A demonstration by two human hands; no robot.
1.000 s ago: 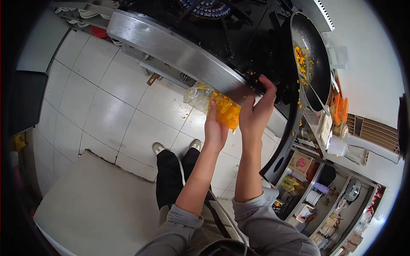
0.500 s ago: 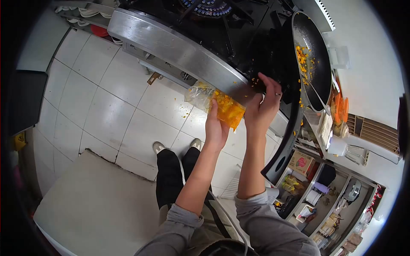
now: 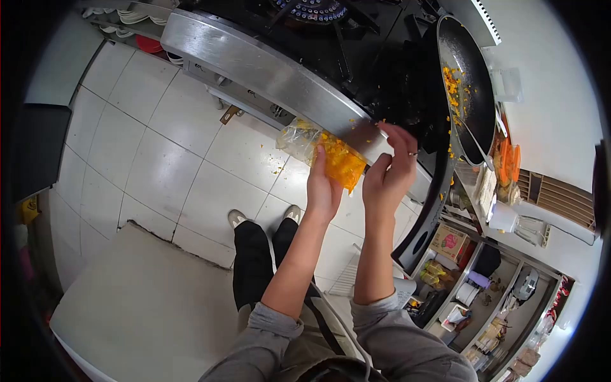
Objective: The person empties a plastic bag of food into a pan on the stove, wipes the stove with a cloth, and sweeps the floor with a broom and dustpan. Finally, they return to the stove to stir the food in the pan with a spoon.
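A clear plastic bag (image 3: 344, 160) with orange-yellow food inside lies in my left hand (image 3: 324, 188), its thumb on top and its fingers underneath. The bag is beside the stove's steel front edge (image 3: 254, 60). My right hand (image 3: 391, 172) is just right of the bag, not touching it, with fingers curved and apart and nothing in them. To the upper right, a black pan (image 3: 474, 57) holds bits of orange food and a metal utensil (image 3: 471, 137). Orange crumbs dot the steel edge near my right fingers.
A lit burner (image 3: 312, 9) is at the top. The pan's long black handle (image 3: 423, 235) reaches down past my right forearm. Carrots (image 3: 508, 162) and a blender jar (image 3: 531, 230) are at the right, above stocked shelves (image 3: 490, 305). A white surface (image 3: 153, 299) is at lower left.
My right hand has shifted slightly down, with its fingers curled further in. The bag and my left hand have barely moved.
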